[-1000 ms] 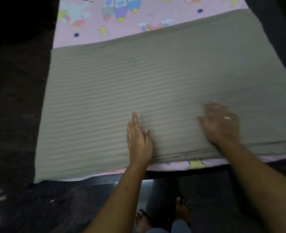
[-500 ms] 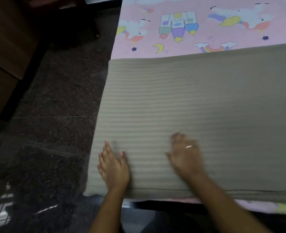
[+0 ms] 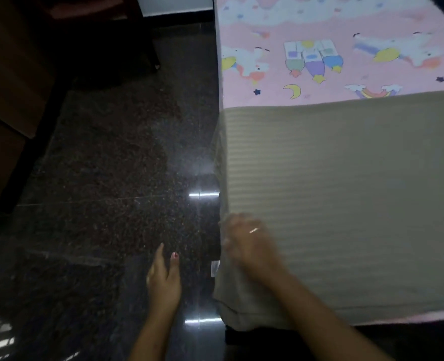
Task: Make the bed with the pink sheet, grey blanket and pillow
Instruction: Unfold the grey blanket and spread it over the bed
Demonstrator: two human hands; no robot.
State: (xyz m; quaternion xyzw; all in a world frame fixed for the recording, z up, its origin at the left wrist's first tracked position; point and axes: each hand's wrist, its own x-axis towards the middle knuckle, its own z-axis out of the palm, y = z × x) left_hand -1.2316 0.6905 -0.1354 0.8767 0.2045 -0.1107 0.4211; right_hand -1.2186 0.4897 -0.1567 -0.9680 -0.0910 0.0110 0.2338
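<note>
The grey striped blanket [image 3: 346,199] lies flat over the near part of the bed, its left edge hanging a little over the side. Beyond it the pink sheet [image 3: 333,48] with cartoon prints covers the far part. My right hand [image 3: 249,243], blurred and wearing a ring, rests on the blanket at its near left corner; I cannot tell whether its fingers pinch the cloth. My left hand [image 3: 163,280] hovers off the bed over the floor, fingers straight and together, holding nothing. No pillow is in view.
Dark polished stone floor [image 3: 98,191] fills the left half. Wooden furniture [image 3: 4,100] stands along the far left. A white wall base [image 3: 176,5] shows at the top. A small white tag [image 3: 215,268] hangs at the blanket's left edge.
The view has swung left toward the bed's left side. Both hands slid left across the blanket; my left hand has come off it and my right hand has reached the corner.
</note>
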